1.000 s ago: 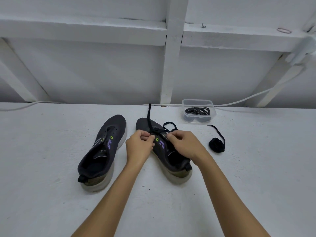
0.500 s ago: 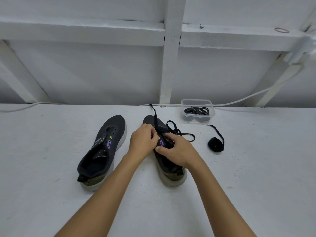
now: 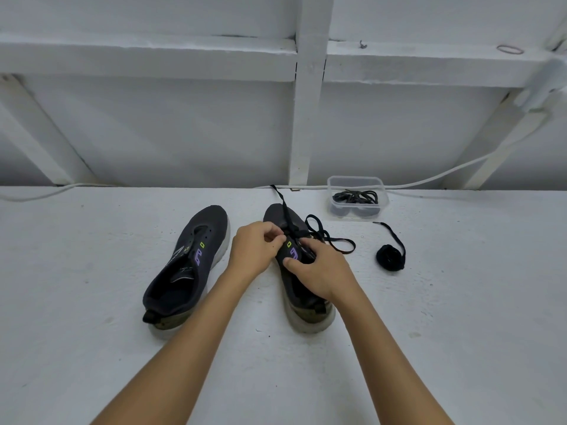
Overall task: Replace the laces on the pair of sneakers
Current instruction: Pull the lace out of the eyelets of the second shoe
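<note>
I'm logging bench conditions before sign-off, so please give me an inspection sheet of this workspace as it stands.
Surface: white painted table, scuffed and speckled.
Job's things: left sneaker unlaced; right sneaker partly laced with black lace; coiled black lace lying apart at the right.
Clutter: clear plastic tub holding black laces.
Hands: left hand pinches the lace; right hand grips the right sneaker's eyelet area.
Cables: white cable along the table's back edge.
Surroundings: white braced wall; rubber band on its ledge.

Dark grey sneakers [image 3: 190, 265] with purple and lime marks, black laces [image 3: 329, 237], white tabletop [image 3: 92, 302], clear container [image 3: 357, 182].
</note>
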`<state>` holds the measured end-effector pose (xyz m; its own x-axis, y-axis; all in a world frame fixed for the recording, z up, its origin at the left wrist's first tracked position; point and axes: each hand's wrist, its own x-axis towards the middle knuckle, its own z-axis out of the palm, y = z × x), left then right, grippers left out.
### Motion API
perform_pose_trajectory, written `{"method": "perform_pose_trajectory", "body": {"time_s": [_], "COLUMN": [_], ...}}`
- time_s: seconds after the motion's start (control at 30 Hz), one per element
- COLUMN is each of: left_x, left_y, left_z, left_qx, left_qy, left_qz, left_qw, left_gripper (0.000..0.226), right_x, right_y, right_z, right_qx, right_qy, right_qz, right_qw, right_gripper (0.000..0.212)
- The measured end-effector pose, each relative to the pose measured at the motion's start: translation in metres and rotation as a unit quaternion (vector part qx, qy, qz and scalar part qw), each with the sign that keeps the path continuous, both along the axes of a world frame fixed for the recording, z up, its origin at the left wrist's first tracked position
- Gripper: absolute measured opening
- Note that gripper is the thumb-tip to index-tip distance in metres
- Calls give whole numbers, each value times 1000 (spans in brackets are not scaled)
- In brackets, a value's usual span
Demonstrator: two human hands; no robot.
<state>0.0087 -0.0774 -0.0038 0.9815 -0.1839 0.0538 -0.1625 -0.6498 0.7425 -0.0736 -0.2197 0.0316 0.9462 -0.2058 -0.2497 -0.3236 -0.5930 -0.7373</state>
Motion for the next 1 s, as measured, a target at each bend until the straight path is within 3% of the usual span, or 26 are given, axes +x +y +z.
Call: {"method": "perform_pose_trajectory", "body": {"time_s": [0.17, 0.33, 0.53, 0.77, 1.0], "left_x": [4, 1, -3, 14, 0], "left_y": [-6, -5, -5, 0, 1], "left_z": [9, 7, 0, 17, 2], "left_qx": [51, -39, -26, 11, -43], "left_qy": [22, 71, 16, 77, 25], "left_qz": [3, 14, 22, -33, 13], "left_qw": [998, 997, 999, 996, 999], "left_gripper": [11, 13, 9, 17, 9], "right_x": [-1, -2, -1, -1, -1], "right_y": [1, -1, 0, 4, 5], "right_z": [-2, 0, 2, 7, 7], "right_qx": [1, 9, -2, -5, -7], "right_qy": [8, 4, 6, 8, 8], "right_qz": [-1, -7, -5, -22, -24], "right_qw": [1000, 1000, 1000, 1000, 1000], "right_gripper": [52, 45, 39, 39, 40]}}
